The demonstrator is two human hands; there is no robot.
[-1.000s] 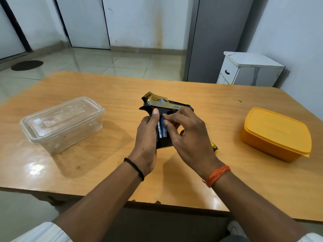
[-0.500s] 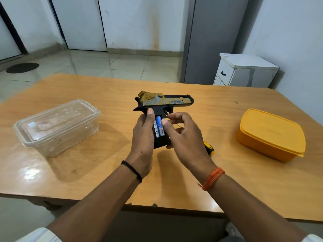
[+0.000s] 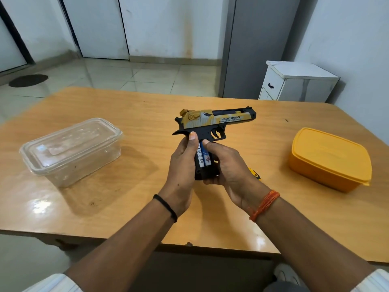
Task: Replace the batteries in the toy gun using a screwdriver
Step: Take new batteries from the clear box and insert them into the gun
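A black and gold toy gun point(image 3: 214, 121) is held above the wooden table, barrel pointing right. Its grip is uncovered, showing two blue and white batteries point(image 3: 203, 157) side by side. My left hand point(image 3: 182, 163) grips the back of the grip, thumb up near the frame. My right hand point(image 3: 228, 165) wraps round the front and bottom of the grip, thumb resting on the batteries. The screwdriver point(image 3: 255, 175) lies on the table behind my right hand, only the yellow and black end of its handle showing.
A clear lidded plastic box point(image 3: 71, 150) stands on the left of the table point(image 3: 130, 207). A yellow lidded container point(image 3: 330, 159) stands on the right. A white cabinet point(image 3: 299, 83) is beyond the table's far right corner.
The gun has turned so its whole side and barrel show. My right hand moved from pinching at the batteries to wrapping round the grip.
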